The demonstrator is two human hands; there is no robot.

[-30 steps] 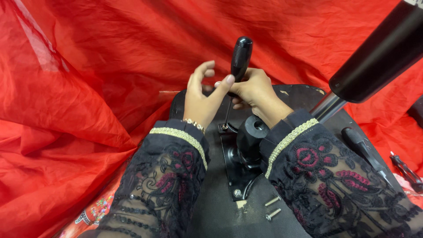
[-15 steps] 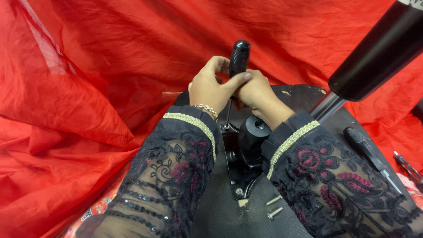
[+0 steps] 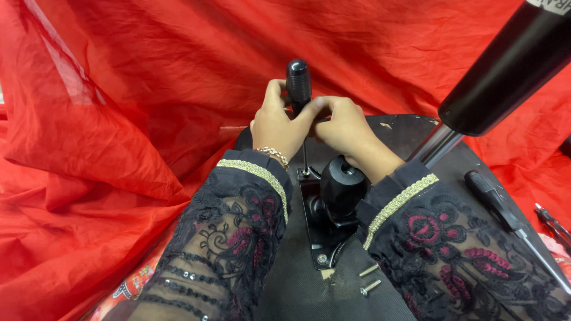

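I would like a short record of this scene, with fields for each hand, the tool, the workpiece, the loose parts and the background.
left hand: wrapped around the screwdriver handle
right hand: against the same handle, fingers on it
screwdriver: black handle, upright, tip down at the metal bracket
metal bracket: black, fixed on the dark panel, carries a black knob
loose screws: two, lying on the panel
second screwdriver: lying at right
background: red cloth

Centre frame: screwdriver [image 3: 299, 95] upright on bracket [image 3: 321, 226]; knob [image 3: 342, 181] right of shaft; two bolts [image 3: 369, 279] below; second screwdriver [image 3: 505, 214] far right.
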